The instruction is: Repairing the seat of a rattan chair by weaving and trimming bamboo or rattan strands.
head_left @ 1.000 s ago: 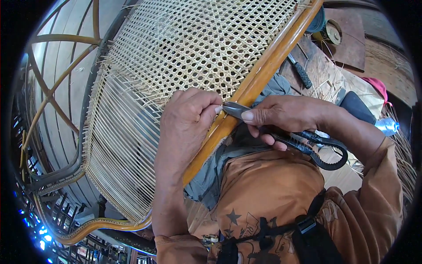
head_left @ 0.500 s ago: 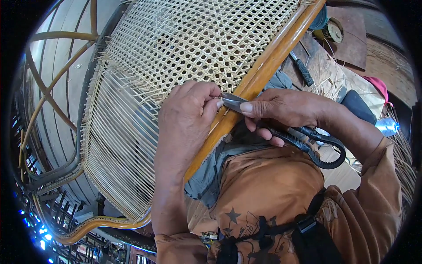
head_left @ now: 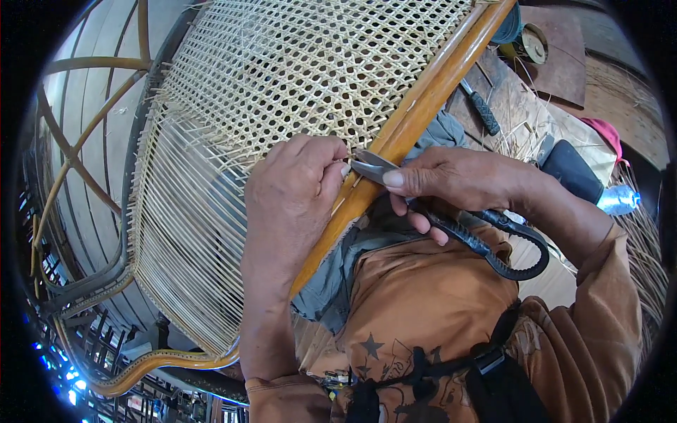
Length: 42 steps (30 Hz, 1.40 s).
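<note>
My left hand is pinched closed at the inner edge of the glossy brown wooden rail, on what looks like a thin cane strand, mostly hidden by the fingers. Scissors with black-wrapped looped handles are in my right hand, thumb lying along the metal. Their blades stand slightly apart, tips right beside my left fingertips, over the rail. Beyond the left hand spreads a cane panel, closely woven with small holes. Nearer and to the left, its strands run mostly one way, without the full cross weave.
A curved frame edge bounds the panel at lower left. On the right lie a black-handled tool, a tin, a dark flat object, a clear bottle and loose cane strips. Bent rods stand at far left.
The scissor blades have parted a little, and the handles have swung slightly lower. My left hand keeps its pinch at the rail; the whole view has shifted slightly.
</note>
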### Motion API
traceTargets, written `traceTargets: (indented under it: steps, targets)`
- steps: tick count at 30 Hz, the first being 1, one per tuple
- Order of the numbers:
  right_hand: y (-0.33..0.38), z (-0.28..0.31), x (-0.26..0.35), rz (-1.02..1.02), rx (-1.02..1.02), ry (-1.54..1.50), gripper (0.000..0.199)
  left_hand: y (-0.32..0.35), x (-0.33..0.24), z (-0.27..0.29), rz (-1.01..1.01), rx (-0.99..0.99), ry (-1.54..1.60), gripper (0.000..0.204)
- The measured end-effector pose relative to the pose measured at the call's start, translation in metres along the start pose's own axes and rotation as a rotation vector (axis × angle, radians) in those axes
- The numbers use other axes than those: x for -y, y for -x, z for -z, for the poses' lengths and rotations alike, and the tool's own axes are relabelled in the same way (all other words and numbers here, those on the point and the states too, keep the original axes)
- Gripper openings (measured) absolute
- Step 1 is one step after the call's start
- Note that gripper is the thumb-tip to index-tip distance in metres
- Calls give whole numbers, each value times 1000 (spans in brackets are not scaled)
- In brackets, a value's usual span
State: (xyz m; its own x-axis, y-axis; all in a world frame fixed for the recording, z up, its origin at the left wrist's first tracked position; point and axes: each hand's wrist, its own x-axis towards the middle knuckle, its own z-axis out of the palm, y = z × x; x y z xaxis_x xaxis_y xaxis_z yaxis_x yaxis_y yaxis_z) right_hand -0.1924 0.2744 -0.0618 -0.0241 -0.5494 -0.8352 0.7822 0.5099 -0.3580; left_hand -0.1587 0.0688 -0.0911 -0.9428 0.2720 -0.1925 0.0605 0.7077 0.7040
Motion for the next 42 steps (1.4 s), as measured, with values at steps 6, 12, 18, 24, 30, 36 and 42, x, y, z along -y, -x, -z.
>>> traceTargets:
  steps: [6, 12, 18, 24, 30, 36, 42]
  targets:
    - [29, 10, -23, 113, -112, 94, 49, 3, 0, 2, -193, -62, -132, 9]
    - [51, 36, -106, 140, -533, 310, 51, 6, -6, 3, -296, -25, -310, 10]
    - [48, 30, -144, -20, -719, 299, 51, 8, -13, 6, -276, 80, -296, 10]
    - [48, 29, -146, -24, -728, 294, 49, 22, -9, 5, -359, -62, -404, 13]
    - [30, 44, -186, -4, -856, 585, 45, -19, -2, 25, 236, 244, -84, 29]
    - [9, 65, -291, -125, -748, 1400, 45, -21, -1, 24, 21, 276, -307, 37]
    - [25, 28, -224, -114, -1015, 1083, 47, -6, 8, 19, 252, 70, -99, 26]
